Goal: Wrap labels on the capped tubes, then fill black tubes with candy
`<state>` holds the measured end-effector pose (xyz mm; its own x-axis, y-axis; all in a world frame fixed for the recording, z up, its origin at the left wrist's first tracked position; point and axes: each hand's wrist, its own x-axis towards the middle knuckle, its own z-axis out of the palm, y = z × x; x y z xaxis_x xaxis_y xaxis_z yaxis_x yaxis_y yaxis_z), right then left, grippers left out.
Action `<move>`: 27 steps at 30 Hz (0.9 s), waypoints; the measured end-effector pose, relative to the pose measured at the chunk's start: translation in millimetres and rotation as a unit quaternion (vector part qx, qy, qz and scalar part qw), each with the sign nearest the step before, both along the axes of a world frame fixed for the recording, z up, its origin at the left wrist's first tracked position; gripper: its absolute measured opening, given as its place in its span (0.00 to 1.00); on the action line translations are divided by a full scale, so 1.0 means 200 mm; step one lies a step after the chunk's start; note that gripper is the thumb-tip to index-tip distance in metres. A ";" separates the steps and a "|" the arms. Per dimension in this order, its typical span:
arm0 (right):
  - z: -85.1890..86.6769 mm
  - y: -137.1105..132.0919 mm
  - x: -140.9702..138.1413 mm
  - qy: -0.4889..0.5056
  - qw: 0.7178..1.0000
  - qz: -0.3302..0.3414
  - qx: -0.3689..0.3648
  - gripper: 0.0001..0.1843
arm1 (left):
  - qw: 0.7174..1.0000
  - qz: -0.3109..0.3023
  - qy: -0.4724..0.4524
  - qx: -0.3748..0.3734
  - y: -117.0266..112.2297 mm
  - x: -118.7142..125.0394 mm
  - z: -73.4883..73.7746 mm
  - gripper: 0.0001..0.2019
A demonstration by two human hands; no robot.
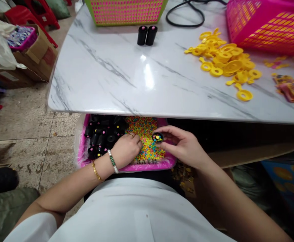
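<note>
A pink tray (147,167) lined with clear plastic sits below the table edge, near my lap. Small multicoloured balls (148,129) fill its right part, and black plastic cylinders (101,138) with pink or yellow dots lie in its left part. My left hand (128,149) rests low over the balls with its fingers curled in; what they hold, if anything, is hidden. Between the thumb and fingers of my right hand (180,144) is a small black cylinder (158,137), its open end towards me, with coloured balls showing inside. It is held just above the tray's right side.
On the marbled table (98,84) stand two black cylinders (147,35), a green-rimmed pink basket (129,13), a black cable (184,24) and a pink basket (267,30). Yellow ring-shaped plastic pieces (231,65) lie heaped at right, near printed packets (293,88). Red stools (23,16) stand at left.
</note>
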<state>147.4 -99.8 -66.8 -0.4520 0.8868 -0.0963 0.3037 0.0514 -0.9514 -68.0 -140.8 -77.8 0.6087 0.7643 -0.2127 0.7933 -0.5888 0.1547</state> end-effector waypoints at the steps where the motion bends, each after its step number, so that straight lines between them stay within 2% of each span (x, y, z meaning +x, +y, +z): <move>1: 0.00 0.00 0.00 -0.002 1.000 0.000 0.005 0.16 | 1.000 -0.006 0.000 -0.001 0.00 0.00 0.00 0.09; 5: 0.00 -0.02 -0.01 -0.010 1.000 0.001 0.007 0.16 | 1.000 0.000 -0.008 -0.016 0.01 0.00 0.00 0.10; 7: 0.01 -0.03 0.00 -0.005 1.000 -0.004 -0.004 0.17 | 0.998 0.036 -0.038 -0.032 0.01 -0.02 0.00 0.09; 9: 0.02 -0.04 0.01 0.014 0.999 -0.011 -0.031 0.18 | 0.988 0.092 -0.112 -0.055 0.01 -0.05 0.01 0.08; 11: 0.03 -0.04 0.02 0.044 0.996 -0.014 -0.071 0.19 | 0.960 0.145 -0.223 -0.087 0.00 -0.08 0.02 0.11; 14: 0.02 -0.03 0.02 0.085 0.990 -0.009 -0.111 0.20 | 0.901 0.212 -0.354 -0.134 -0.02 -0.11 0.05 0.14; 16: 0.01 -0.03 0.01 0.095 0.988 0.002 -0.118 0.20 | 0.882 0.229 -0.392 -0.128 -0.04 -0.11 0.07 0.13; 18: 0.02 -0.03 -0.01 0.100 0.988 0.012 -0.118 0.18 | 0.876 0.217 -0.420 -0.097 -0.06 -0.10 0.10 0.13; 21: 0.08 -0.05 -0.04 0.103 0.991 0.019 -0.079 0.15 | 0.867 0.197 -0.454 -0.056 -0.09 -0.08 0.19 0.12; 23: 0.17 -0.04 -0.06 0.090 0.995 0.033 -0.013 0.13 | 0.863 0.200 -0.464 -0.025 -0.10 -0.07 0.26 0.11; 27: 0.35 0.05 -0.07 0.034 0.991 0.039 0.121 0.13 | 0.841 0.252 -0.477 0.037 -0.07 -0.14 0.38 0.13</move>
